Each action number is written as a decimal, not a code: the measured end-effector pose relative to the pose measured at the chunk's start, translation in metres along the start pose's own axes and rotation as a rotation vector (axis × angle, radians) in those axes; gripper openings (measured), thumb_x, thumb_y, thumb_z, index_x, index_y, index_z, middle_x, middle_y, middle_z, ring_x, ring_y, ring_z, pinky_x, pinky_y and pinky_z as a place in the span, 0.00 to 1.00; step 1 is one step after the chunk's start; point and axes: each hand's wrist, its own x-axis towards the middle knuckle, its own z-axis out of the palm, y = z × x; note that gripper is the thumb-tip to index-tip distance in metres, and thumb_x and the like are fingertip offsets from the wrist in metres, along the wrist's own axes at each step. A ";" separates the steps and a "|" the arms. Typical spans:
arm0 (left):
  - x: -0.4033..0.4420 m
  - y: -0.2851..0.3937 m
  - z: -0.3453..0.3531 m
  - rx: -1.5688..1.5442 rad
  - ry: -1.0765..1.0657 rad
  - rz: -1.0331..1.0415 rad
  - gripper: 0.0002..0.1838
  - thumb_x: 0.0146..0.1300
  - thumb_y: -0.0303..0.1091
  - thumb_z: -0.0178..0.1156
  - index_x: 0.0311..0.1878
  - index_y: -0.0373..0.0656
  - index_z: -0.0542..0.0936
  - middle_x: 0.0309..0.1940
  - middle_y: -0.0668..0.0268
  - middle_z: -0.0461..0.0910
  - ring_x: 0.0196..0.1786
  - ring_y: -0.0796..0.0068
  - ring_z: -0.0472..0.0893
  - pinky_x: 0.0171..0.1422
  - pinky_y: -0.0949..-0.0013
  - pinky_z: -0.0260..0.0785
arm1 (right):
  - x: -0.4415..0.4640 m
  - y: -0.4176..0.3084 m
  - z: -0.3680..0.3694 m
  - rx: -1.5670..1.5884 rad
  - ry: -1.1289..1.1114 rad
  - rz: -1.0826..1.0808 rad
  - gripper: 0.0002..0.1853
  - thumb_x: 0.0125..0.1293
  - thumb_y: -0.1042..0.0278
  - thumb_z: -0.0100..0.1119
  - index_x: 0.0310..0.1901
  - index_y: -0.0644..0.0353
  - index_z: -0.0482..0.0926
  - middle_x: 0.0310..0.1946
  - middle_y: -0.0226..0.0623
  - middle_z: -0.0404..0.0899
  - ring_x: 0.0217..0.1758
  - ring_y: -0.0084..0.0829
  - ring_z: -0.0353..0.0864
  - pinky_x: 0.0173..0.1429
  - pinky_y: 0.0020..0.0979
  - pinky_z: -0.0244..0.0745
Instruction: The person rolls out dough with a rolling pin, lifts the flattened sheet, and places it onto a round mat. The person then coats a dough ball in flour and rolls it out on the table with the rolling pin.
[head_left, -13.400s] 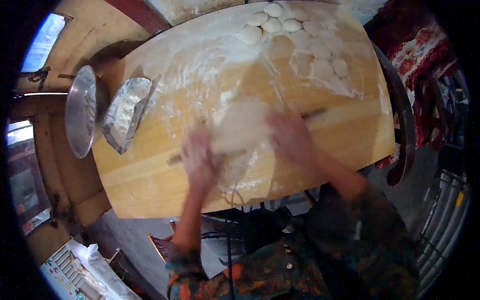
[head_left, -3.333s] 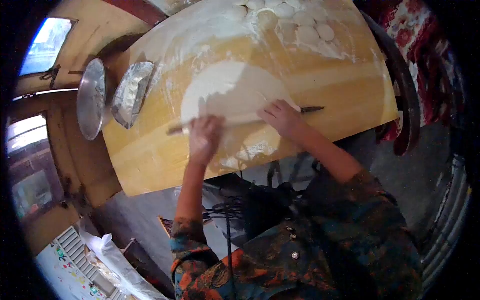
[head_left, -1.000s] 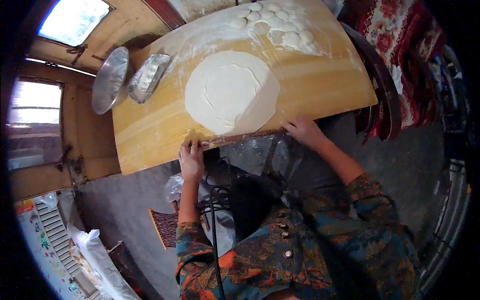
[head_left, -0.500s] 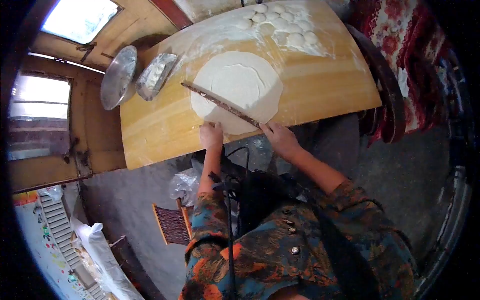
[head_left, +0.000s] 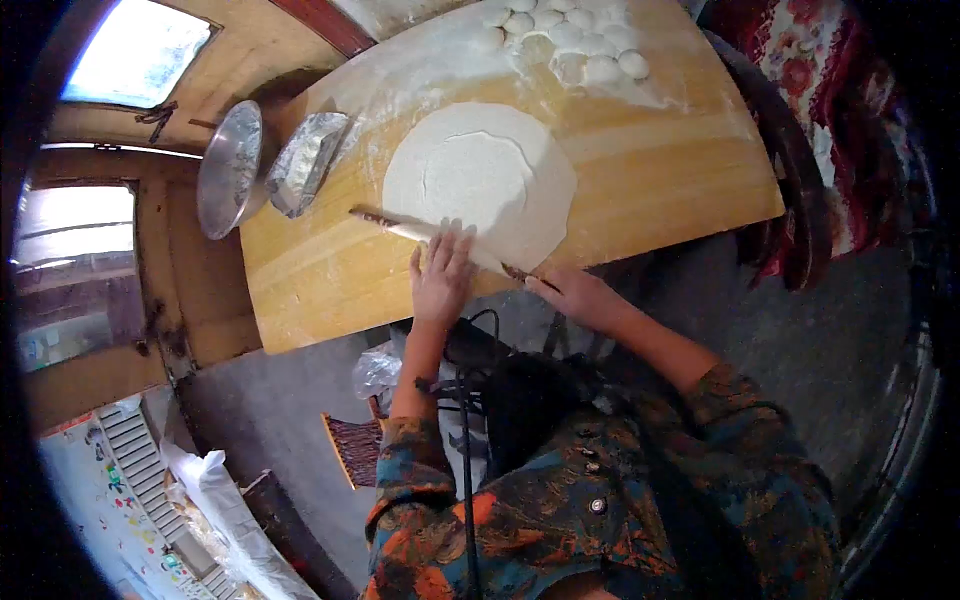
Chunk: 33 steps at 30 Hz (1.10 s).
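Observation:
A large round sheet of dough (head_left: 480, 175) lies on the floured wooden board (head_left: 680, 170). Across its near edge runs a thin dark rolling pin (head_left: 370, 215), and a strip of dough covers the pin's middle. My left hand (head_left: 443, 275) rests with fingers spread on the covered part, left of centre. At the pin's right end, my right hand (head_left: 585, 298) is closed round the tip. Several small dough balls (head_left: 602, 69) sit at the far side of the board.
At the left are a metal bowl (head_left: 230, 170) and a foil-like packet of flour (head_left: 305, 165). A red floral cloth (head_left: 800, 80) hangs at the right. Below the board's near edge, a plastic bag (head_left: 378, 370) and a woven stool (head_left: 355, 450) stand near dark cables.
The pin has come down from lying bare across the dough to the near edge, where dough now wraps over it. My left hand has opened and moved up onto it.

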 end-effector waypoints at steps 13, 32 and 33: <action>0.112 -0.017 0.020 -0.895 0.118 -0.072 0.27 0.63 0.38 0.57 0.67 0.48 0.68 0.68 0.54 0.64 0.72 0.53 0.61 0.74 0.46 0.47 | 0.088 0.012 -0.013 -0.130 0.331 0.101 0.25 0.54 0.64 0.65 0.55 0.58 0.75 0.52 0.44 0.71 0.56 0.48 0.70 0.60 0.45 0.67; 0.013 -0.030 -0.015 -0.120 0.097 -0.018 0.29 0.57 0.33 0.62 0.65 0.51 0.71 0.65 0.58 0.68 0.70 0.55 0.64 0.71 0.47 0.51 | 0.083 0.046 -0.037 -0.439 0.019 0.306 0.38 0.58 0.51 0.61 0.68 0.56 0.63 0.71 0.43 0.59 0.71 0.43 0.60 0.72 0.54 0.51; 0.011 -0.031 -0.015 -0.097 0.056 -0.047 0.31 0.58 0.33 0.61 0.67 0.51 0.69 0.68 0.57 0.66 0.72 0.55 0.62 0.73 0.46 0.49 | 0.078 0.041 -0.036 -0.411 -0.107 0.343 0.38 0.59 0.50 0.61 0.69 0.56 0.63 0.71 0.43 0.58 0.72 0.43 0.59 0.73 0.54 0.49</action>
